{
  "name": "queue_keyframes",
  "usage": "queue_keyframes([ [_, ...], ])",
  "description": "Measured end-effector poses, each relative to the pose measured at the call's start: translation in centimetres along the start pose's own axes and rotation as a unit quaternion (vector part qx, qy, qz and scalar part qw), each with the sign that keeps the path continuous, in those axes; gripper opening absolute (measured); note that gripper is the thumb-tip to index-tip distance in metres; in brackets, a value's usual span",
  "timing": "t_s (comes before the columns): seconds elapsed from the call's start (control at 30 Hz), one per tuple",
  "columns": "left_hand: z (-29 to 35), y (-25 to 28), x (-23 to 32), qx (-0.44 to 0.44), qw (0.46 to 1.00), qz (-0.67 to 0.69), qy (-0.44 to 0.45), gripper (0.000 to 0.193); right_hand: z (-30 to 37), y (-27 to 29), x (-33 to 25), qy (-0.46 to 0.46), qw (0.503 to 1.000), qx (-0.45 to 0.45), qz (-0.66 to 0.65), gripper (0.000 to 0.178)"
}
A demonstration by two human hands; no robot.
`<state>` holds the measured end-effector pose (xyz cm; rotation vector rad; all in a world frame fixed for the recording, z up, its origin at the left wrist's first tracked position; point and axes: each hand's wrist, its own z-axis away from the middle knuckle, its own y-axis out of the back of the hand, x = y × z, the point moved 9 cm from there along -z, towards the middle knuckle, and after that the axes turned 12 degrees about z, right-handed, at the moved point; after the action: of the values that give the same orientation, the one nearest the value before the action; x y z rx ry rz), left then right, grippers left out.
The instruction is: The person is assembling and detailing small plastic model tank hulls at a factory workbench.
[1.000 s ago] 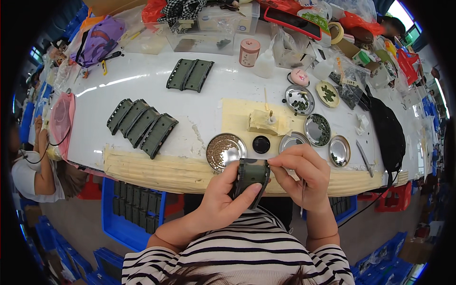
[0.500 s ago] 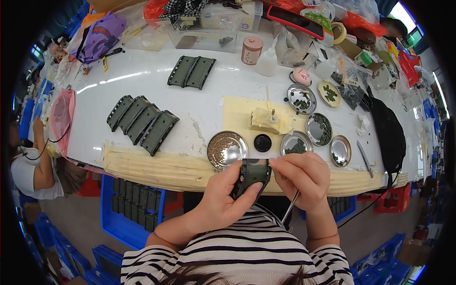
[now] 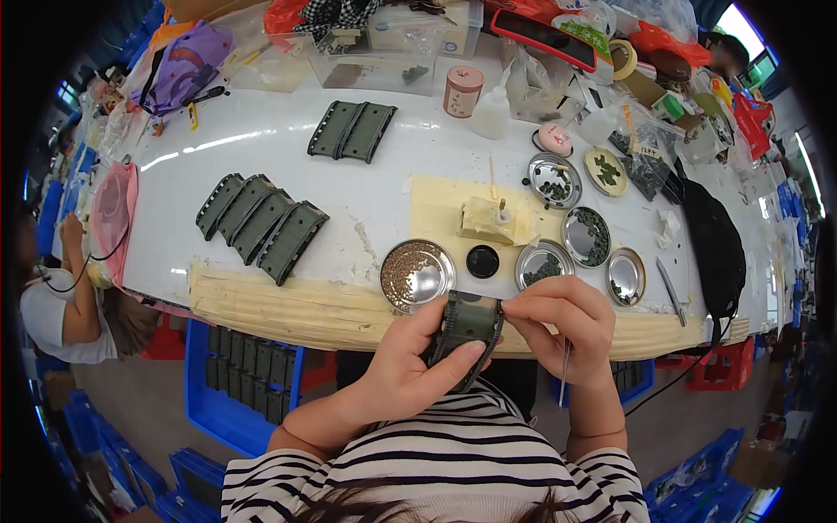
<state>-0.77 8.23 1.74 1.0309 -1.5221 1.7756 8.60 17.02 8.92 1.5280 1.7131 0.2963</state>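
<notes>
My left hand (image 3: 405, 357) is closed around a dark green curved plastic part (image 3: 472, 319) with ridged black edges, its thumb lying across the face. At the part's right upper edge, the thumb and forefinger of my right hand (image 3: 571, 327) are pinched together; whatever sits between those fingertips is too small to make out. A slim metal tool (image 3: 565, 375), which looks like tweezers, is tucked in the right palm and points down. Just beyond the hands stand a round tin of small brown pieces (image 3: 440, 288), a small black dish (image 3: 482, 261) and a tin of green bits (image 3: 523, 261).
Similar green parts lie at left (image 3: 261, 228) and farther back (image 3: 351, 132). More tins, including one with green pieces (image 3: 586, 237), stand at right near a metal pointed tool (image 3: 670, 292). A taped block (image 3: 488, 222) sits mid-table. Below the edge is a blue crate (image 3: 199, 410).
The green part has turned slightly to face up more and shifted a little right. My right hand has moved slightly right, and the metal tool in it has swung to nearly upright.
</notes>
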Motion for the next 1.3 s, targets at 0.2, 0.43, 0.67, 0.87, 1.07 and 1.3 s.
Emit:
queue_keyframes([
  [0.2, 0.1, 0.5, -0.5, -0.037, 0.996, -0.082, -0.002, 0.032, -0.2, -0.2, -0.5, 0.010, 0.999, -0.021, 0.027, 0.027],
  [0.43, 0.3, 0.4, -0.7, -0.049, 0.986, -0.153, -0.037, 0.031, 0.0, -0.2, -0.8, 0.008, 0.999, -0.020, 0.029, 0.029],
  [0.67, -0.6, 1.0, -0.3, 0.027, 0.999, 0.003, -0.018, 0.033, 0.8, 1.2, 1.3, -0.105, 0.994, 0.008, 0.017, 0.027],
  [0.87, -0.5, 1.9, -0.9, 0.040, 0.997, 0.062, 0.003, 0.032, 5.4, 8.4, 11.2, -0.327, 0.928, -0.073, 0.165, 0.017],
  [1.07, -0.7, 1.5, -1.7, 0.038, 0.996, 0.075, 0.031, 0.032, 8.1, 8.4, 15.1, -0.367, 0.887, -0.225, 0.169, 0.016],
  [1.3, -0.8, 1.2, -1.8, 0.027, 0.996, 0.072, 0.039, 0.034, 7.0, 7.6, 15.1, -0.334, 0.888, -0.272, 0.161, 0.014],
])
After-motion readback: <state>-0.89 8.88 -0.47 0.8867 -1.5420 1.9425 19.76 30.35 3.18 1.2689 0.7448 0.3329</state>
